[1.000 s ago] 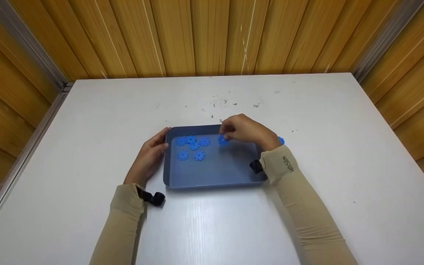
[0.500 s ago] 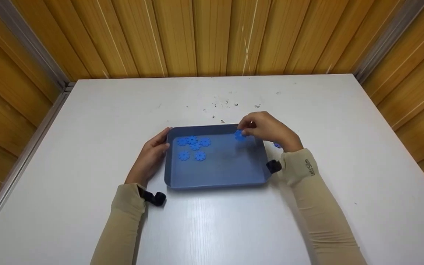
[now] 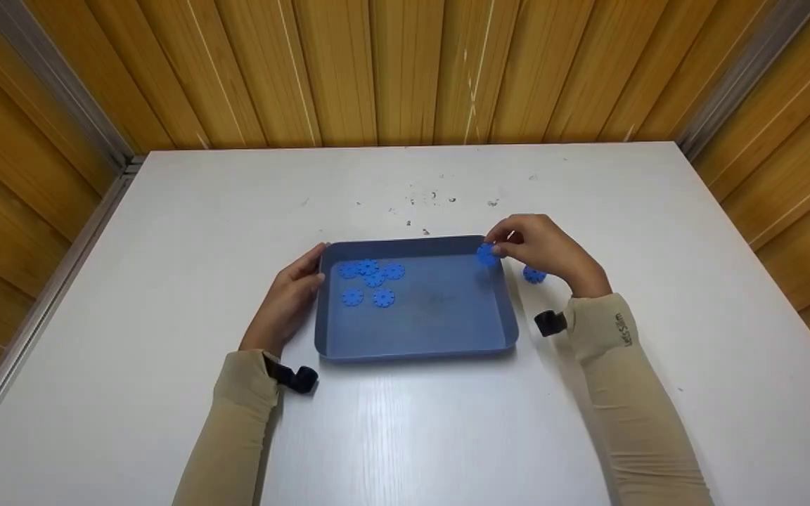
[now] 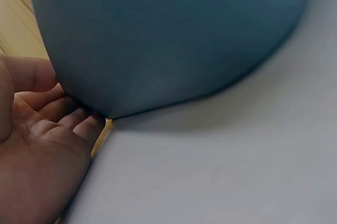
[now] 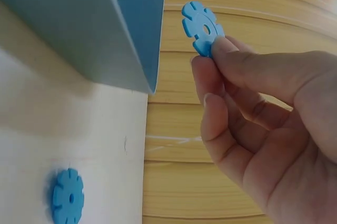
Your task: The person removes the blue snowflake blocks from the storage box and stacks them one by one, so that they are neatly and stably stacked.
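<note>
A grey-blue rectangular tray (image 3: pixel 440 325) sits mid-table. My left hand (image 3: pixel 284 302) holds its left side; in the left wrist view the thumb and fingers (image 4: pixel 87 124) bend against the wall at the far corner. Between right thumb and index finger, my right hand (image 3: pixel 544 246) pinches a blue snowflake building disc (image 5: pixel 199 21), notched at the rim with a hole in its centre. In the head view that disc appears over the tray's far right corner. Several similar discs (image 3: pixel 384 298) lie flat in the tray's left half, some overlapping.
One more blue disc (image 3: pixel 534 275) lies on the white table (image 3: pixel 658 295), right of the tray and under the right hand. Ribbed wood-look walls (image 3: pixel 405 77) border the table's back and sides. Dark specks mark the tabletop behind the tray.
My right hand has moved rightward with the pinched disc, from above the tray's middle to its far right corner. The disc on the table shows more fully. My left hand stays put.
</note>
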Available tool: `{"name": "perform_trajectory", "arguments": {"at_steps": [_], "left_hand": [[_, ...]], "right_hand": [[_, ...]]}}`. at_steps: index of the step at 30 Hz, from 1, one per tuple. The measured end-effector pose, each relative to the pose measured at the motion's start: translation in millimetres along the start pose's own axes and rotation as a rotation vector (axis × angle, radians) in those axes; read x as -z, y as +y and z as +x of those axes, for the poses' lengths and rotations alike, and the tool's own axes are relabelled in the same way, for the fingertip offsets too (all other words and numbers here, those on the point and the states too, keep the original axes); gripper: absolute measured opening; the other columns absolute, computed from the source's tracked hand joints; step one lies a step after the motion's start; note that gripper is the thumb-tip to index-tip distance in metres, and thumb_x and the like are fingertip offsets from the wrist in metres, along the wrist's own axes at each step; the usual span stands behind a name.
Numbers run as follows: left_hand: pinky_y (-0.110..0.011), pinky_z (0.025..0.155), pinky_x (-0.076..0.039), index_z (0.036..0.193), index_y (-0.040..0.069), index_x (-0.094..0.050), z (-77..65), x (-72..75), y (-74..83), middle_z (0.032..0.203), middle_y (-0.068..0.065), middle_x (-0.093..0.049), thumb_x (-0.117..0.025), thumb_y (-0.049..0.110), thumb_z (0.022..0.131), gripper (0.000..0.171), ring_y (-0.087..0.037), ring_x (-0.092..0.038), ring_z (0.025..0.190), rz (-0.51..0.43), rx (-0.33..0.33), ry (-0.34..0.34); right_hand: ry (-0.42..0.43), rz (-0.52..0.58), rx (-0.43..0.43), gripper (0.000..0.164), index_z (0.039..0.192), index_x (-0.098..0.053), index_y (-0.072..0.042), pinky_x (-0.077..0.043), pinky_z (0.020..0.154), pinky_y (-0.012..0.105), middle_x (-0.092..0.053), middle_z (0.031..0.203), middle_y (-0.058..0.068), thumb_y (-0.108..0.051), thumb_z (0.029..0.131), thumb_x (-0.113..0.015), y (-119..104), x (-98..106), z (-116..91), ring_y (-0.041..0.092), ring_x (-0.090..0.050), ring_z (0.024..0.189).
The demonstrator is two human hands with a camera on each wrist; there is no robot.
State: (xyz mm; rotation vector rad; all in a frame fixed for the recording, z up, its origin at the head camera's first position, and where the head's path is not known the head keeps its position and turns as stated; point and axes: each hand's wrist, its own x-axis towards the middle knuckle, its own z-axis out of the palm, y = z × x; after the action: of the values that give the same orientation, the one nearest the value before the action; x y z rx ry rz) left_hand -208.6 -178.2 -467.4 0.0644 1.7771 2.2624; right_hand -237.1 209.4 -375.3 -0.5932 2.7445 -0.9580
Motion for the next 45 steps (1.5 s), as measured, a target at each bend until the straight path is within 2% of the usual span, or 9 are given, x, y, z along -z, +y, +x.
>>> {"name": "perform_trajectory", "arguments": {"at_steps": [3,14,23,38,45], "left_hand": [[-0.033,0.122,-0.009,0.152,0.007,-0.025,-0.2,0.4,-0.6,0.162,-0.005,-0.018,-0.039,-0.006,0.094,0.061,-0.015,-0.01,0.15,-0.012,-0.011,-0.017],[-0.032,0.123,-0.009,0.152,0.011,-0.027,0.7,-0.2,-0.3,0.162,-0.002,-0.018,-0.039,-0.005,0.094,0.061,-0.013,-0.01,0.15,0.014,0.016,0.004],[-0.031,0.122,-0.01,0.152,0.011,-0.027,0.8,0.0,-0.4,0.161,-0.001,-0.019,-0.04,-0.004,0.094,0.061,-0.013,-0.011,0.15,0.032,0.015,0.013],[-0.032,0.123,-0.008,0.151,0.012,-0.03,0.8,0.2,-0.6,0.161,-0.001,-0.021,-0.042,-0.004,0.094,0.061,-0.012,-0.01,0.15,0.054,0.008,0.022],[-0.03,0.122,-0.01,0.151,0.012,-0.03,0.5,0.3,-0.7,0.161,0.0,-0.021,-0.041,-0.005,0.094,0.06,-0.011,-0.011,0.149,0.027,0.01,0.023]], "right_hand": [[0.009,-0.021,-0.018,0.02,0.11,-0.07,-0.005,-0.052,0.079,0.037,-0.068,0.101,0.013,-0.008,0.092,-0.062,6,2,-3,0.025,-0.063,0.087],[0.044,-0.007,-0.098,0.021,0.111,-0.069,-0.003,-0.051,0.084,0.04,-0.068,0.106,0.016,-0.008,0.092,-0.061,25,8,-15,0.027,-0.063,0.091],[0.042,-0.025,-0.131,0.022,0.111,-0.068,-0.002,-0.049,0.089,0.045,-0.067,0.107,0.018,-0.007,0.092,-0.061,40,8,-21,0.031,-0.062,0.095],[0.049,-0.01,-0.16,0.022,0.111,-0.068,0.0,-0.047,0.087,0.042,-0.067,0.106,0.02,-0.006,0.091,-0.062,60,4,-29,0.032,-0.061,0.093],[0.038,-0.01,-0.179,0.022,0.111,-0.068,0.0,-0.046,0.089,0.042,-0.067,0.107,0.02,-0.007,0.091,-0.061,67,4,-29,0.031,-0.06,0.095]]}}
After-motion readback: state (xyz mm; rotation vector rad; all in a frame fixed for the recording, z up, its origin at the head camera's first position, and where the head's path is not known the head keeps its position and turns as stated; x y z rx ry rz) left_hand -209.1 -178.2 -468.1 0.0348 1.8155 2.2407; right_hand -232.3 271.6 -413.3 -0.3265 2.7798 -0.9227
